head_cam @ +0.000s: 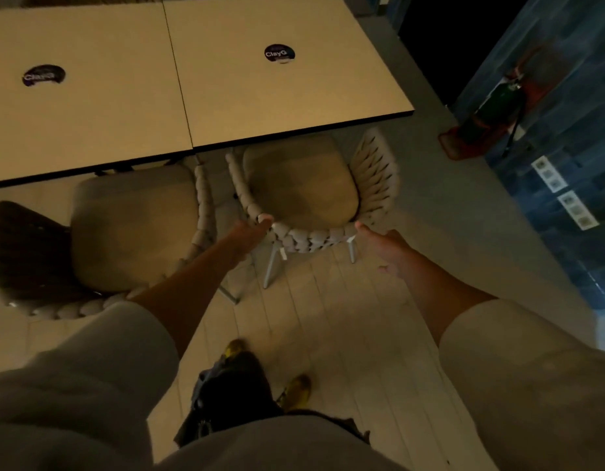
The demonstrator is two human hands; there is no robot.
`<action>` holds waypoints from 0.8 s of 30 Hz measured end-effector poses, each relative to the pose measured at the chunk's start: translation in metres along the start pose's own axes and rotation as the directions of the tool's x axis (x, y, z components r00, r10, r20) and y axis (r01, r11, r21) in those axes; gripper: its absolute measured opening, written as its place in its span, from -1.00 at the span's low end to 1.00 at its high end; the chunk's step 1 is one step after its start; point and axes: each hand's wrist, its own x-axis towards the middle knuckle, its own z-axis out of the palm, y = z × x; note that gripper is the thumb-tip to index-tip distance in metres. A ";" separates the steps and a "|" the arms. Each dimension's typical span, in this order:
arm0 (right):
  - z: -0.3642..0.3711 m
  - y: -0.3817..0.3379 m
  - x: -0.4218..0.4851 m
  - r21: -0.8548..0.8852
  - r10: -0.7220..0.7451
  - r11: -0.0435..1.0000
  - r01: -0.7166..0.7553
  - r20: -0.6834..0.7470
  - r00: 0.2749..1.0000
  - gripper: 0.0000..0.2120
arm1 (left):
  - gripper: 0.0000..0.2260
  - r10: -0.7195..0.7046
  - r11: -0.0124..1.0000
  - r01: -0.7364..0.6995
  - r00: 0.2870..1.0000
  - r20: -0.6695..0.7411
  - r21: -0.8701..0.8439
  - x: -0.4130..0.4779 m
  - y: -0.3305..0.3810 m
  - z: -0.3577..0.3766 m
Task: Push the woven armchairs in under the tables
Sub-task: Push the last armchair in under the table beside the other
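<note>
A woven armchair (304, 185) with a beige seat cushion stands at the near edge of the right table (280, 96), its front just under the tabletop. My left hand (248, 232) touches the left end of its woven backrest with the fingers extended. At the right end of the backrest, my right hand (382, 241) has its fingers reaching the weave. A second woven armchair (134, 226) sits to the left, partly under the left table (83, 124), with a dark item (22, 246) lying over its left side.
Both beige tabletops carry a round dark sticker (280, 54). A fire extinguisher (491, 107) on a red base stands by the blue tiled wall (566, 164) at right. My shoes (294, 390) and pale plank floor are below.
</note>
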 end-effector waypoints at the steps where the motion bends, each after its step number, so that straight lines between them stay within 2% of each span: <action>1: -0.008 0.000 0.008 -0.003 -0.010 1.000 0.010 -0.004 1.000 0.05 | -0.21 -0.014 1.000 0.013 1.000 -0.015 -0.017 0.005 0.001 0.006; 8: -0.046 -0.012 0.064 -0.063 -0.024 0.998 0.025 0.019 1.000 0.00 | -0.25 -0.085 0.986 0.074 0.994 -0.068 -0.151 0.035 0.030 0.042; 12: -0.059 -0.027 0.106 -0.121 -0.017 0.992 0.019 0.014 1.000 -0.03 | -0.18 -0.111 0.964 0.087 0.990 -0.084 -0.253 0.065 0.046 0.057; 15: -0.065 -0.040 0.143 -0.162 -0.015 0.987 0.016 0.002 1.000 -0.05 | -0.13 -0.174 0.948 0.128 0.975 -0.139 -0.293 0.100 0.050 0.066; 20: -0.075 -0.057 0.201 -0.227 -0.009 0.974 0.023 0.061 0.998 0.06 | -0.12 -0.333 0.921 0.262 0.914 -0.233 -0.290 0.134 0.047 0.071; 24: -0.082 -0.080 0.235 -0.291 -0.061 0.954 0.077 0.066 0.996 -0.13 | -0.03 -0.403 0.902 0.329 0.873 -0.275 -0.279 0.150 0.049 0.062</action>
